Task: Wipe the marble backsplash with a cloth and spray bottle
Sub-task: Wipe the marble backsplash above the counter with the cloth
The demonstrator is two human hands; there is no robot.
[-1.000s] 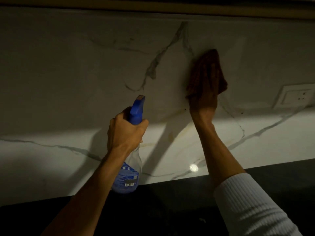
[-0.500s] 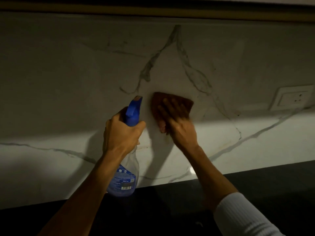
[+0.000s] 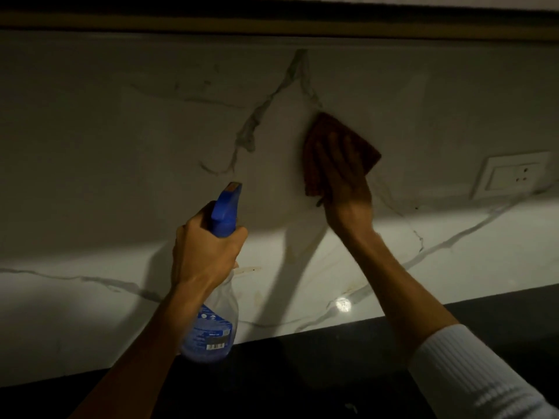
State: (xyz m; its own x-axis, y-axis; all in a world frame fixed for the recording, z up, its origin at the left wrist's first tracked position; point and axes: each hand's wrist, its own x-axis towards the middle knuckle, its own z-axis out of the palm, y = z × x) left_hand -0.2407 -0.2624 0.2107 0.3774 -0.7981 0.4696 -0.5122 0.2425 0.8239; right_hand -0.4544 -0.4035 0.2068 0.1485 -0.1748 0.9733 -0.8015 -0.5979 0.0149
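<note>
From the head view, the white marble backsplash with grey veins (image 3: pixel 151 146) filled most of the scene, dim along its upper part and lit in a bright band lower down. The right hand (image 3: pixel 341 176) lay flat with fingers spread, pressing a folded reddish-brown cloth (image 3: pixel 329 128) against the marble just right of a forked dark vein. The cloth's corners stuck out above and to the right of the fingers. A white ribbed sleeve (image 3: pixel 472 376) was pushed up on that forearm.

The left hand (image 3: pixel 205 252) was wrapped tight around the neck of a clear plastic spray bottle with a blue trigger head (image 3: pixel 225 213), held upright in front of the wall, its nozzle aimed toward the marble and its labelled body hanging below the fist. Bottle and cloth were apart, the bottle lower and to the left.

A white wall socket plate (image 3: pixel 511 175) sat on the marble to the right. A dark countertop (image 3: pixel 332 373) ran along the bottom.
</note>
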